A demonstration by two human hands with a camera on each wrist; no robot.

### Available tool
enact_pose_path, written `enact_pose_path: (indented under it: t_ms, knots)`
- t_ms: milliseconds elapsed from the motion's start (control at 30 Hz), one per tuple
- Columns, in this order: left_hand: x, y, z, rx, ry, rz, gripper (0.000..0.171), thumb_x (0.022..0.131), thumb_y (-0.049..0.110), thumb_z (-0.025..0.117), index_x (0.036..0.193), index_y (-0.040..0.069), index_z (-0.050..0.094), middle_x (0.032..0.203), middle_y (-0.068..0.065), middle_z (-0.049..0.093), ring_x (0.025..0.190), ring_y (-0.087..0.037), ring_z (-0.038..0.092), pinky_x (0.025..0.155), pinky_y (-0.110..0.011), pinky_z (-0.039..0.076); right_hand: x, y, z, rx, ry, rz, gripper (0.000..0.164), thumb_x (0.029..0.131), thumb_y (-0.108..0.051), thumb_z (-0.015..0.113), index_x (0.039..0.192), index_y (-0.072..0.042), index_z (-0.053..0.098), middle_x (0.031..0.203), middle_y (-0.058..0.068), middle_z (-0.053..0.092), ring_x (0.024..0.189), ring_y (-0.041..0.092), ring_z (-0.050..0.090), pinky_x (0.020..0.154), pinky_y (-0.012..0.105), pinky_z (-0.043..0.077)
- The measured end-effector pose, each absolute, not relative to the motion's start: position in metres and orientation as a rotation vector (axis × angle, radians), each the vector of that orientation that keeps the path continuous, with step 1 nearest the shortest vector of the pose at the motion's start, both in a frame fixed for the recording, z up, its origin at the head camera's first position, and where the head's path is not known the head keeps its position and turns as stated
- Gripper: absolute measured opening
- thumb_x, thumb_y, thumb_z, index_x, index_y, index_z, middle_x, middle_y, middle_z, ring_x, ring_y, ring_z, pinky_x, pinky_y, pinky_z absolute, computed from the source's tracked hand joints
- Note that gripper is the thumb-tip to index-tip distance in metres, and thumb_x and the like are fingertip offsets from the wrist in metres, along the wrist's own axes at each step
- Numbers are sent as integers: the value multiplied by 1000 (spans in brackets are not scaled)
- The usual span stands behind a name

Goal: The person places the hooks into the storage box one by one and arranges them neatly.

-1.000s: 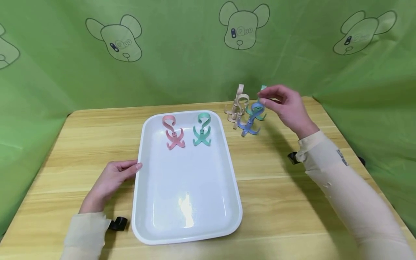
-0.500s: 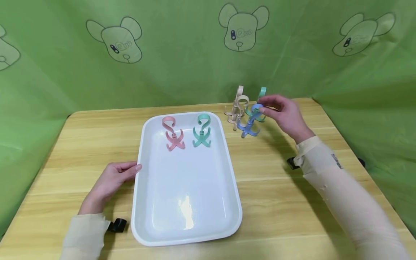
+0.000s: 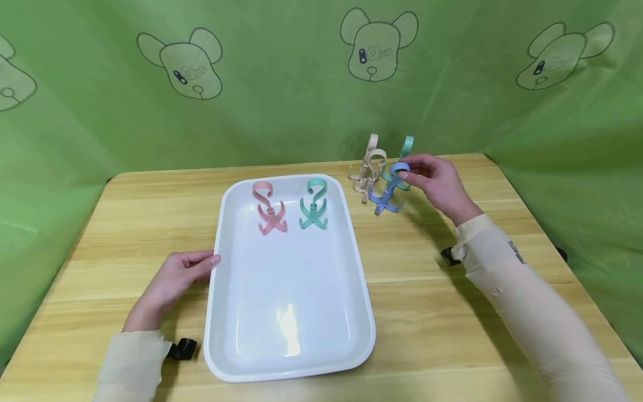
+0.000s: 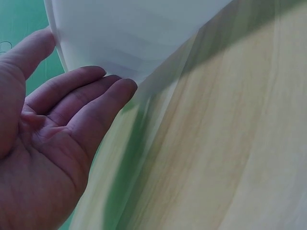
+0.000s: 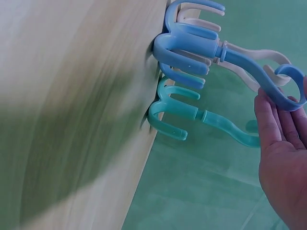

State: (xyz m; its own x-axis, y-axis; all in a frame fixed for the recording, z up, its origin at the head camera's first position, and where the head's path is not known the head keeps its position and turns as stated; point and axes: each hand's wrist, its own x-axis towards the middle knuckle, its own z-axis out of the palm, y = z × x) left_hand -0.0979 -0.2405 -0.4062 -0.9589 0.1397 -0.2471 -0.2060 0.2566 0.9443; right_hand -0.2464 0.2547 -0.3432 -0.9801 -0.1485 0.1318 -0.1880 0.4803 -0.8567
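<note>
On the wood-grained table (image 3: 427, 307), far right, our right hand (image 3: 442, 185) pinches a blue plastic four-pronged hook (image 3: 385, 201) by its curled top; our left hand (image 3: 173, 276) grips a white rectangular tray (image 3: 291, 273) at left.

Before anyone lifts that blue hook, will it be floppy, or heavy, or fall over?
The blue hook is probably stiff, since its thin neck holds its curve. It's likely light: its arms are slim with open gaps. A push up high could tip it, because its curly top rises well above its base.
</note>
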Motion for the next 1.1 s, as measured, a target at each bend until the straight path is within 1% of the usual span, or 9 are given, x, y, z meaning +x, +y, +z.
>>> enact_pose_path:
  t_ms: [200,333,500,700,933,1100]
  knots:
    - [-98,-241,-407,-63,2250,1764,51,98,30,64,128,-12,58,118,-21,66,97,-14,68,86,-27,53,-248,256,-346,291,-2668,1553,35,96,-17,67,124,2,61,117,16,64,96,11,62,83,20,51]
    - [-99,-240,-408,-55,2243,1767,52,98,30,64,127,-12,58,117,-21,66,98,-15,68,86,-27,54,-249,258,-349,265,-2652,1548,33,95,-13,67,123,3,61,115,14,66,94,9,62,81,18,51]
    - [-100,-240,-407,-53,2245,1770,53,97,31,65,127,-12,59,116,-20,67,98,-15,68,85,-27,54,-249,259,-348,251,-2607,1566,34,94,-14,69,122,4,61,111,9,68,93,8,64,82,18,52]
    - [-99,-240,-406,-43,2233,1791,50,98,28,64,127,-13,58,116,-21,66,97,-14,67,85,-27,54,-245,261,-343,241,-2591,1601,34,93,-15,71,120,2,62,107,2,68,93,10,64,81,17,52]
    - [-99,-240,-406,-47,2228,1794,49,98,26,64,127,-13,58,116,-21,66,97,-14,68,85,-27,54,-240,262,-336,252,-2607,1570,35,93,-19,71,120,0,63,107,2,69,93,11,64,81,17,52]
    - [-99,-240,-406,-58,2240,1771,51,98,28,64,127,-12,58,117,-21,66,97,-13,67,85,-26,54,-235,262,-331,273,-2582,1603,33,92,-17,72,119,1,64,104,1,69,92,13,64,79,18,53]
